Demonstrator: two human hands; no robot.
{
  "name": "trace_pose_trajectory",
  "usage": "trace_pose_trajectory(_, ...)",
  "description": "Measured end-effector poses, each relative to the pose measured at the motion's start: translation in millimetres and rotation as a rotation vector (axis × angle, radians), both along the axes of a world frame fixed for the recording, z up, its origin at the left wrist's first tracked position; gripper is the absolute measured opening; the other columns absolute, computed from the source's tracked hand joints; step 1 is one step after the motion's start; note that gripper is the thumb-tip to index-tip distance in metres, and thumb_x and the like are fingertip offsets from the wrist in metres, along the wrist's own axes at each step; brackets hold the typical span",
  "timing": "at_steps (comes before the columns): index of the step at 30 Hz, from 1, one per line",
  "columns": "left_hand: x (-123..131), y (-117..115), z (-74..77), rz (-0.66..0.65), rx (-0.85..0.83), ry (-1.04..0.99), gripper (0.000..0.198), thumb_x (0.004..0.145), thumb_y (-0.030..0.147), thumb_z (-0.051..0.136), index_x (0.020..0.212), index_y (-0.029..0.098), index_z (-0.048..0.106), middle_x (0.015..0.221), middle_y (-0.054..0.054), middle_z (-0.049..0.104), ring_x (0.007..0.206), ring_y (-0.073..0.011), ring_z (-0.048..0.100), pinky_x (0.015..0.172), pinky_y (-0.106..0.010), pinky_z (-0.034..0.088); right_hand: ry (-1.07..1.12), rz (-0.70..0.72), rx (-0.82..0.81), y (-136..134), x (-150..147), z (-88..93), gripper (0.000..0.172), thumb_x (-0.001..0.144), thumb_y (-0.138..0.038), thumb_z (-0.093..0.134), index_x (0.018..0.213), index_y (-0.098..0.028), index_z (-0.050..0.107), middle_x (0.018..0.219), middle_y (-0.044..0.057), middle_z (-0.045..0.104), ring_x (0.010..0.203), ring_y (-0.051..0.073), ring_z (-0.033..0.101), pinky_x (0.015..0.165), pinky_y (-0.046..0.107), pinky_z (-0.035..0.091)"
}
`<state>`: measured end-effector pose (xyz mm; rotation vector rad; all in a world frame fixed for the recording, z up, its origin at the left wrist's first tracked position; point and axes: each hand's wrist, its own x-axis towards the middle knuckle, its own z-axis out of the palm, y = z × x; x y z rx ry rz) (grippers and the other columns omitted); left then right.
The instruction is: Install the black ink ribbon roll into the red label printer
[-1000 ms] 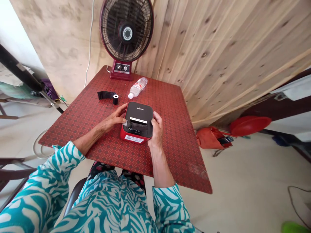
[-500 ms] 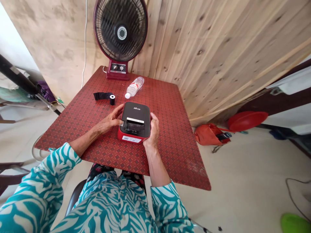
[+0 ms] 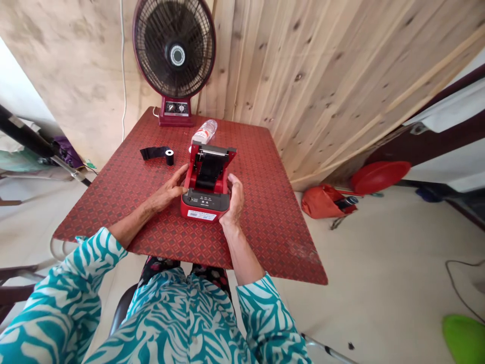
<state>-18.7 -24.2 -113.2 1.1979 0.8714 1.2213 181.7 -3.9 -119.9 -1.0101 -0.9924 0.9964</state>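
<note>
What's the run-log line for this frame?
left hand: fingertips at printer's left edge | right hand: against printer's right side | red label printer: lid raised | black ribbon: on table

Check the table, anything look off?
A black ribbon lies loose on the red table, trailing from its small roll. It looks odd because it is unspooled, left of the red-and-black printer, whose lid stands open.

Premises appear to be a plain domestic room, not a shop or office, as shown by the pine-plank wall (image 3: pixel 322 86), a desk fan (image 3: pixel 174 60) on a red patterned worktop (image 3: pixel 250 237), and a red plastic basin (image 3: pixel 380 177) and orange bag (image 3: pixel 322 202) on the bare floor (image 3: pixel 379 283).
</note>
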Motion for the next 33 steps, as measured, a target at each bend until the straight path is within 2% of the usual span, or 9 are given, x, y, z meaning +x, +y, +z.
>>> trace_pose_trajectory(11, -5, 4, 11.5, 0.035, 0.059, 0.145, 0.093, 0.075, 0.039, 0.071, 0.16, 0.031, 0.035, 0.171, -0.005, 0.03, 0.158, -0.0333, 0.026, 0.122, -0.047, 0.039, -0.022, 0.02, 0.024, 18, -1, 0.6, 0.054, 0.092, -0.063, 0.04, 0.117, -0.024, 0.066, 0.124, 0.009, 0.069, 0.119, 0.023, 0.064, 0.112, 0.048, 0.046)
trace_pose_trajectory(13, -9, 6, 18.8, 0.061, 0.09, 0.238, 0.086, 0.077, 0.043, 0.073, 0.156, 0.029, 0.042, 0.168, -0.008, 0.037, 0.154, -0.0338, 0.035, 0.119, -0.047, 0.042, -0.024, 0.014, 0.03, 20, -1, -0.8, 0.055, 0.091, -0.064, 0.041, 0.117, -0.023, 0.066, 0.124, 0.01, 0.069, 0.118, 0.024, 0.064, 0.11, 0.048, 0.047)
trace_pose_trajectory(15, -11, 11, 28.9, 0.152, 0.15, 0.368, 0.069, 0.084, 0.049, 0.069, 0.147, 0.024, 0.054, 0.158, -0.013, 0.051, 0.144, -0.0328, 0.05, 0.114, -0.046, 0.047, -0.012, 0.014, 0.01, 19, -1, -2.9, 0.056, 0.09, -0.065, 0.041, 0.117, -0.022, 0.066, 0.122, 0.011, 0.07, 0.115, 0.024, 0.065, 0.108, 0.048, 0.048)
trace_pose_trajectory(17, -11, 17, 41.6, 0.265, 0.246, 0.542, 0.05, 0.092, 0.048, 0.059, 0.131, 0.019, 0.066, 0.138, -0.014, 0.067, 0.127, -0.0289, 0.064, 0.108, -0.045, 0.051, 0.008, 0.021, -0.023, 18, 0, -5.2, 0.058, 0.09, -0.067, 0.041, 0.12, -0.022, 0.065, 0.12, 0.011, 0.071, 0.112, 0.024, 0.066, 0.105, 0.048, 0.05)
trace_pose_trajectory(19, -9, 24, 56.2, 0.311, 0.369, 0.759, 0.036, 0.096, 0.04, 0.053, 0.117, 0.018, 0.073, 0.117, -0.012, 0.076, 0.109, -0.0251, 0.07, 0.102, -0.043, 0.053, 0.027, 0.03, -0.049, 16, -1, -7.1, 0.059, 0.09, -0.067, 0.041, 0.121, -0.023, 0.065, 0.12, 0.01, 0.072, 0.112, 0.024, 0.066, 0.104, 0.048, 0.05)
trace_pose_trajectory(22, 0, 28, 77.5, 0.19, 0.529, 1.07, 0.025, 0.093, 0.029, 0.057, 0.104, 0.02, 0.077, 0.101, -0.007, 0.078, 0.098, -0.0223, 0.071, 0.097, -0.04, 0.054, 0.045, 0.025, -0.051, 14, -2, -7.6, 0.058, 0.089, -0.067, 0.044, 0.119, -0.023, 0.066, 0.121, 0.01, 0.073, 0.114, 0.024, 0.066, 0.105, 0.047, 0.05)
trace_pose_trajectory(26, 14, 34, 94.8, -0.102, 0.599, 1.319, 0.023, 0.094, 0.025, 0.057, 0.104, 0.021, 0.078, 0.103, -0.006, 0.079, 0.099, -0.0211, 0.072, 0.095, -0.035, 0.055, 0.099, 0.028, -0.048, 15, -4, -6.3, 0.056, 0.086, -0.068, 0.049, 0.115, -0.023, 0.066, 0.119, 0.01, 0.073, 0.114, 0.025, 0.067, 0.105, 0.047, 0.051)
trace_pose_trajectory(30, 28, 52, 104.0, -0.22, 0.518, 1.577, 0.029, 0.093, 0.023, 0.059, 0.117, 0.023, 0.076, 0.124, -0.007, 0.076, 0.114, -0.0231, 0.07, 0.097, -0.033, 0.054, 0.125, 0.051, -0.05, 18, -4, -6.5, 0.056, 0.084, -0.069, 0.051, 0.114, -0.024, 0.065, 0.121, 0.01, 0.073, 0.117, 0.025, 0.067, 0.107, 0.046, 0.051)
trace_pose_trajectory(33, 42, 63, 111.7, -0.256, 0.399, 1.778, 0.035, 0.09, 0.029, 0.065, 0.125, 0.027, 0.073, 0.129, -0.006, 0.074, 0.117, -0.0263, 0.069, 0.095, -0.033, 0.054, 0.128, 0.072, -0.055, 19, -3, -7.0, 0.058, 0.084, -0.07, 0.052, 0.114, -0.023, 0.065, 0.122, 0.01, 0.073, 0.118, 0.026, 0.067, 0.108, 0.047, 0.05)
